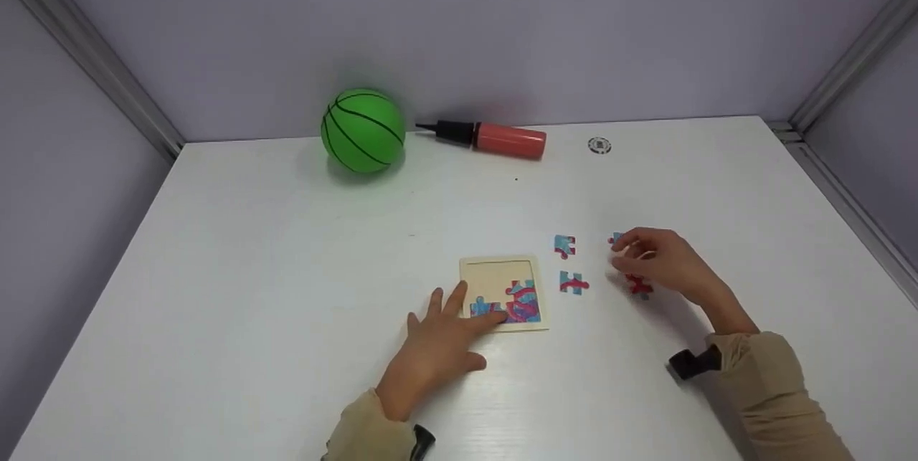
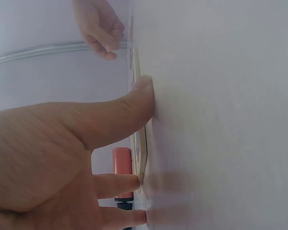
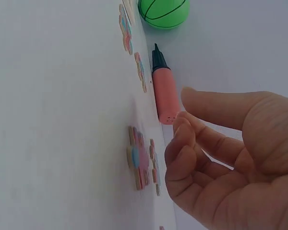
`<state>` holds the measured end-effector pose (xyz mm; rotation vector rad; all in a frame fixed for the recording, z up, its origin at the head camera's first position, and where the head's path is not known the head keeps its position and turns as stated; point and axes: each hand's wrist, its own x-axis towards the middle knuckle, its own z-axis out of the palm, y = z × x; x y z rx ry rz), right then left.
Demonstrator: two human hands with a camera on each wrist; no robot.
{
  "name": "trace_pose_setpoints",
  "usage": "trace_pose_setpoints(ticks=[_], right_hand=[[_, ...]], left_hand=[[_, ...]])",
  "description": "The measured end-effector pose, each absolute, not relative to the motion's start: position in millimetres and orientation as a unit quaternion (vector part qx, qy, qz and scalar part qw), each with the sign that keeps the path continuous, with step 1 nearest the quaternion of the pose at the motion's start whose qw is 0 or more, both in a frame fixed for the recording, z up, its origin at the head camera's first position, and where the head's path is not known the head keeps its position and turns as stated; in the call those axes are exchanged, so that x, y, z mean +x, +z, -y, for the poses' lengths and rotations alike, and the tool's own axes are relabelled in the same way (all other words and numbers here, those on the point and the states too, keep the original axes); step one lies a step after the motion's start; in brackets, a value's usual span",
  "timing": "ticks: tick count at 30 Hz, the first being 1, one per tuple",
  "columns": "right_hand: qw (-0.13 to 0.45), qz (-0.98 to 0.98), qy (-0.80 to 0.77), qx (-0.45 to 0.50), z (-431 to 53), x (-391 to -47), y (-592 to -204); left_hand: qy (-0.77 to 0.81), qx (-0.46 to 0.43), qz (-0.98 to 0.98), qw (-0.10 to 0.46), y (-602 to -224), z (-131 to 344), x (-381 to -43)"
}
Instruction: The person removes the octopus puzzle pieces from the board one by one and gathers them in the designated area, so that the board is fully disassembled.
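A square wooden puzzle tray [image 1: 496,273] lies on the white table, blue, pink and purple jigsaw pieces [image 1: 524,307] filling part of its lower side. My left hand [image 1: 437,346] rests at its lower left with fingers spread; the index finger touches the pieces inside. To the right of the tray lie two loose pieces, an upper one [image 1: 564,246] and a lower one [image 1: 573,283]. Over the table farther right hovers my right hand [image 1: 663,260], fingers loosely bent, with nothing visible between thumb and fingers. Beneath it is a red and blue piece [image 3: 138,158]; another piece [image 1: 614,239] shows beside its fingertips.
Along the back wall are a green ball [image 1: 363,131] with black lines and a red hand pump [image 1: 510,141] with a black nozzle. A round black-and-white marker [image 1: 599,145] lies right of the pump. Pale panels enclose the table's back and sides.
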<state>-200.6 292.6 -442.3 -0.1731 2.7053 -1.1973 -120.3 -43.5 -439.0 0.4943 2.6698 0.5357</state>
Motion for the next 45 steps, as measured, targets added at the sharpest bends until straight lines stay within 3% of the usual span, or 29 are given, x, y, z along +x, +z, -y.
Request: trace_pose_setpoints(ticks=[21,45], right_hand=[[0.129,-0.873,-0.447,-0.146,-202,-210,-437],[0.168,-0.884,-0.403,-0.164,-174,-211,-441]], left_hand=[[0.168,0.181,-0.952,0.182,-442,38,-124],[0.171,0.179,-0.951,0.186,-439,43,-121]])
